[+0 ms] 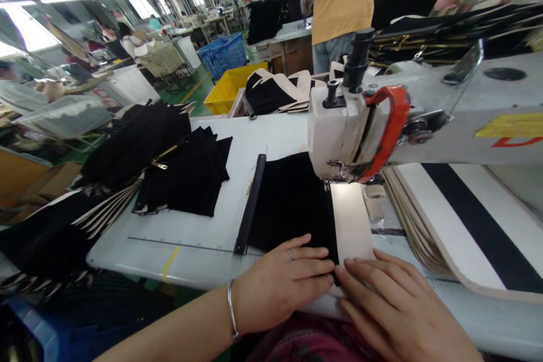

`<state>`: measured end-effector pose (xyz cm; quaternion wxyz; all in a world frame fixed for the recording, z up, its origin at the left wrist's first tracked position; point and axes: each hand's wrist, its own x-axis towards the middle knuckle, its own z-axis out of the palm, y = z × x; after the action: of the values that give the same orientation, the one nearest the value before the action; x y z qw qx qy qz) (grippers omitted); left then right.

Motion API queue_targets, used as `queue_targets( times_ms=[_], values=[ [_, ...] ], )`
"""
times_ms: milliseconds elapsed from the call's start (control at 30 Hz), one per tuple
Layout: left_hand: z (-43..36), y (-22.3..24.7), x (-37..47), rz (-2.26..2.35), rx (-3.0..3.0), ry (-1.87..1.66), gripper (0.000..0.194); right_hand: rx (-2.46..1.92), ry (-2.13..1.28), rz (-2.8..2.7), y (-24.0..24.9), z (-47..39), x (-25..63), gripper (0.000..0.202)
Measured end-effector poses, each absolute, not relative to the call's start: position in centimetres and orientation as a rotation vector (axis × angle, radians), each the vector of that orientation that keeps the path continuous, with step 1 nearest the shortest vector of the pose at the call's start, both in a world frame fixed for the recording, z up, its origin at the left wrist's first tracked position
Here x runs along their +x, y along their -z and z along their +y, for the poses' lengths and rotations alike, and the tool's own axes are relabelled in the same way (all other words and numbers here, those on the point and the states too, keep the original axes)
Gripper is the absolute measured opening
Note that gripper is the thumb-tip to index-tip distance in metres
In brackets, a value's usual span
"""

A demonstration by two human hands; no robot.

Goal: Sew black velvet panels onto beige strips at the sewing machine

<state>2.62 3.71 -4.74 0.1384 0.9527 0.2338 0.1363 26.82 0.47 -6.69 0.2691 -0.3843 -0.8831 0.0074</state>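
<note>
A black fabric piece (292, 203) lies on the white table in front of me, its right edge meeting a cream strip (351, 218). Both run under the needle area of a sewing machine (335, 130). My left hand (284, 280), with a ring and a bracelet, rests flat on the near end of the black fabric, fingers stretched out. Beside it, my right hand (394, 300) lies with spread fingers over the near end of the cream strip. The fingertips of both hands nearly meet at the seam. A dark band (250, 203) edges the fabric's left side.
Black fabric pieces with zippers (182, 175) are piled on the table's left. Cream panels with a black stripe (479, 226) are stacked right of the machine. Beyond the table are a yellow crate (227, 90), blue baskets (224, 54) and a person in an orange shirt (343, 0).
</note>
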Motion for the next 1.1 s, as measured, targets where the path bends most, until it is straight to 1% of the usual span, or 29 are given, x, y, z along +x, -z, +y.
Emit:
queue_targets(
  times_ms=[200, 633, 833, 1100],
  values=[
    [5.8, 5.8, 2.9, 0.629, 2.777, -0.467, 0.028, -1.117, 0.021, -2.480, 7.2, 1.2, 27.1, 0.033],
    [10.6, 5.5, 4.0, 0.692, 2.949, -0.345, 0.029, -1.291, -0.040, -2.471, 6.7, 4.5, 26.8, 0.036],
    [13.0, 5.7, 4.4, 0.725, 2.971, -0.366, 0.029, -1.327, 0.004, -2.474, 6.9, 6.5, 26.7, 0.039],
    [16.1, 6.4, 5.1, 0.880, 2.883, -0.486, 0.020, -1.405, 0.070, -2.497, 7.0, 9.1, 26.3, 0.046]
  ],
)
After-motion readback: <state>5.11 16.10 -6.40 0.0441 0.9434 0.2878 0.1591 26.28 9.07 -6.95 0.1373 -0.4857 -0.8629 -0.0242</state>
